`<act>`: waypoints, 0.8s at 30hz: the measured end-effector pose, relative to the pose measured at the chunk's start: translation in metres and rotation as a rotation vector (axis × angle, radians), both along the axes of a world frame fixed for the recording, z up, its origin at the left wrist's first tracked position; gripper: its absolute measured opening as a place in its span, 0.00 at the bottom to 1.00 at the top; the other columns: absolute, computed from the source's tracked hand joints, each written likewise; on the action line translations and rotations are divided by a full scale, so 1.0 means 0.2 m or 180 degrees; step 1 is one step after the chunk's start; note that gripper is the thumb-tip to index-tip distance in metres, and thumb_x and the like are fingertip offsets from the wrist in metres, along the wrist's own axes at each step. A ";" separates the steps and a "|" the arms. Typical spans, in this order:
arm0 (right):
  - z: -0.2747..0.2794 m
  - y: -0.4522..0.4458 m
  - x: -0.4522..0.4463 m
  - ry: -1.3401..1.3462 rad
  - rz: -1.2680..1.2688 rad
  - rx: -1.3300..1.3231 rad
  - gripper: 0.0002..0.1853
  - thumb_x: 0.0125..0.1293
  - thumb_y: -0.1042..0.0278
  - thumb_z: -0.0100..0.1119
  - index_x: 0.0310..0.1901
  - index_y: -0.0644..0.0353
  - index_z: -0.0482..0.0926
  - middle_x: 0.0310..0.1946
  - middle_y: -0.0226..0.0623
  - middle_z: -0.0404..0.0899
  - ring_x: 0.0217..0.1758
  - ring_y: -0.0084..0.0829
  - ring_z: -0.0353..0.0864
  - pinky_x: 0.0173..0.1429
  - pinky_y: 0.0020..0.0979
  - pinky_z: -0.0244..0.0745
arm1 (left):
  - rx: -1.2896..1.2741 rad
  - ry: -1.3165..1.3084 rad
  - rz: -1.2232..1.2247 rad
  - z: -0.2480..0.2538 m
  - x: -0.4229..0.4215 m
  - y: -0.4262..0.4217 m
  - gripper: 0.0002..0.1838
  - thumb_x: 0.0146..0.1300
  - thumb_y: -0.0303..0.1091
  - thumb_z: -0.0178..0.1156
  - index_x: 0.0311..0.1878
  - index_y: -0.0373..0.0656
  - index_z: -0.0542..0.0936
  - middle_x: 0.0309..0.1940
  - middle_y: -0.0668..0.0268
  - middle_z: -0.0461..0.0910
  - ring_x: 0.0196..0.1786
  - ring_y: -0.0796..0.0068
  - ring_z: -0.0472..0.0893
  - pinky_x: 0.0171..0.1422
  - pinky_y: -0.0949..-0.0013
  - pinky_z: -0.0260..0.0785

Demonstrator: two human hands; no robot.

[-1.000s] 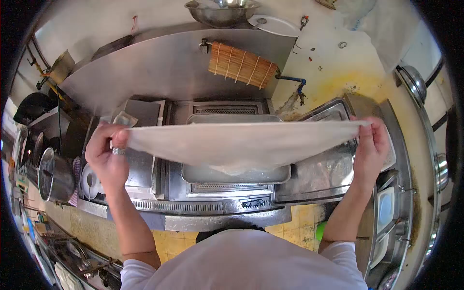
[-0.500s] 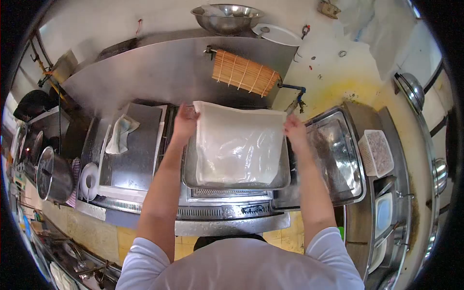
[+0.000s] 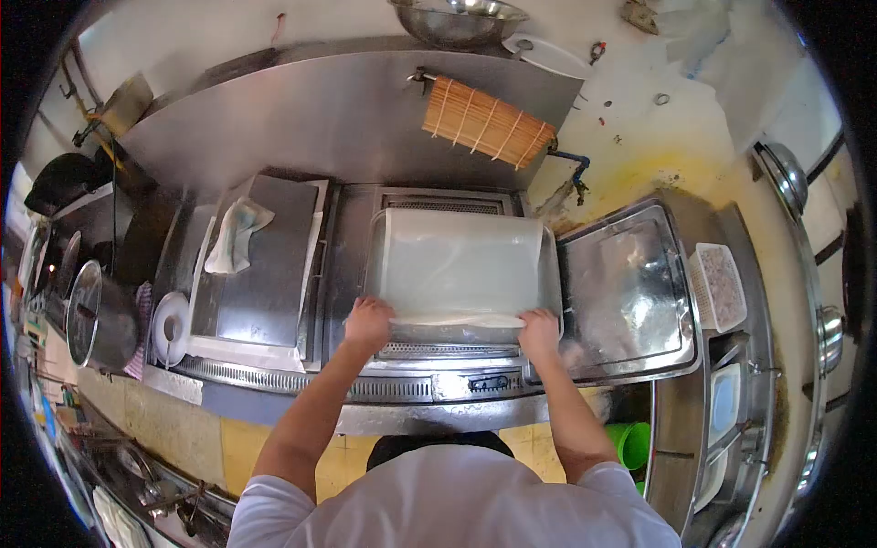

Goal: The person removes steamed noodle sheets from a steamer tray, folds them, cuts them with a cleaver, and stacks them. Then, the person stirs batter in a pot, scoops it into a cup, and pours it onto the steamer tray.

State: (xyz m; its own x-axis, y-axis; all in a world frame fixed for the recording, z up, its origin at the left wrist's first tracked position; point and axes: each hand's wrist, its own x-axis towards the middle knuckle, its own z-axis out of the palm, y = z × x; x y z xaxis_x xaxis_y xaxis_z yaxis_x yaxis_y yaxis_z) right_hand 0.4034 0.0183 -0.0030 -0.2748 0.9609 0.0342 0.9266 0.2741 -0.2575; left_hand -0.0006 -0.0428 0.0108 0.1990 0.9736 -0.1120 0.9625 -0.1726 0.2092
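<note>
A glossy, wet-looking white cloth lies spread over a shallow metal tray in front of me. Its near edge is gathered into a thin fold that runs between my hands. At the near left corner, my left hand is closed on the cloth's edge. My right hand pinches the same edge at the near right corner. Part of the tray's near rim shows below the fold. Fingertips of both hands are partly hidden.
Left of the tray is a steel drawer top with a crumpled white cloth. On the right lies a large wet metal tray, beside a white basket. A rolled bamboo mat hangs behind. A green bucket stands low right.
Both hands have come from the far corners of the white cloth to its near corners. The cloth's near edge is now gathered. A vented steel panel shows behind the tray.
</note>
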 end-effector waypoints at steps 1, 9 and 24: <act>0.01 -0.05 -0.01 0.0071 -0.0005 0.0177 0.20 0.60 0.69 0.64 0.56 0.57 0.84 0.58 0.48 0.82 0.65 0.51 0.75 0.69 0.49 0.70 | 0.0224 -0.0202 0.0123 -0.01 0.02 -0.05 0.17 0.55 0.36 0.69 0.50 0.48 0.86 0.51 0.57 0.84 0.61 0.54 0.79 0.71 0.51 0.66; 0.14 -0.50 -0.20 0.0428 0.0692 0.0613 0.17 0.63 0.65 0.65 0.50 0.66 0.83 0.59 0.53 0.78 0.64 0.55 0.73 0.72 0.54 0.64 | 0.1106 -0.1546 0.0976 0.11 0.27 -0.53 0.17 0.58 0.33 0.72 0.52 0.45 0.85 0.55 0.56 0.84 0.59 0.50 0.81 0.66 0.49 0.72; 0.41 -0.86 -0.83 0.1542 0.3399 -0.0787 0.17 0.64 0.67 0.66 0.52 0.65 0.84 0.59 0.50 0.81 0.62 0.52 0.77 0.69 0.48 0.71 | 0.1178 -0.1946 0.3307 0.26 0.57 -1.59 0.14 0.65 0.38 0.69 0.51 0.43 0.87 0.57 0.53 0.83 0.61 0.51 0.81 0.68 0.54 0.74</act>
